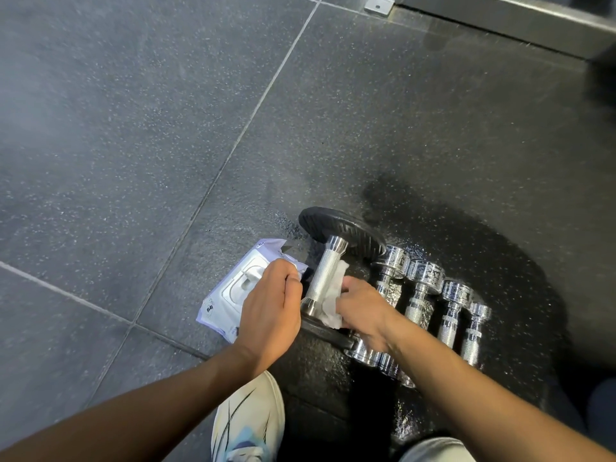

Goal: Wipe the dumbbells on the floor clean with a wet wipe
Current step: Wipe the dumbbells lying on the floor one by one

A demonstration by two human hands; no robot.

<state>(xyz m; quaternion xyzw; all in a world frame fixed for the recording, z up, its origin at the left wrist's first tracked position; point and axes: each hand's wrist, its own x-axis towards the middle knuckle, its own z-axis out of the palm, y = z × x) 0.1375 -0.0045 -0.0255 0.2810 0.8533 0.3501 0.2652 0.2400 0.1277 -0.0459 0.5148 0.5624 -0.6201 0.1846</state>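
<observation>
A large dumbbell [323, 278] with black rubber ends and a knurled steel handle lies on the floor near the bottom centre. My right hand [363, 311] holds a crumpled white wet wipe [331, 303] against the right side of the handle. My left hand [271, 306] is at the handle's left side with its fingers curled; whether it grips the handle I cannot tell. To the right lie several small chrome dumbbells [423, 295] side by side, partly under my right forearm.
A white and lilac wet wipe pack [230, 295] lies flat left of the large dumbbell, partly under my left hand. My pale shoe [248, 418] is at the bottom centre. The dark speckled rubber floor [133, 128] stretches away; a metal ledge [500, 21] runs along the top right.
</observation>
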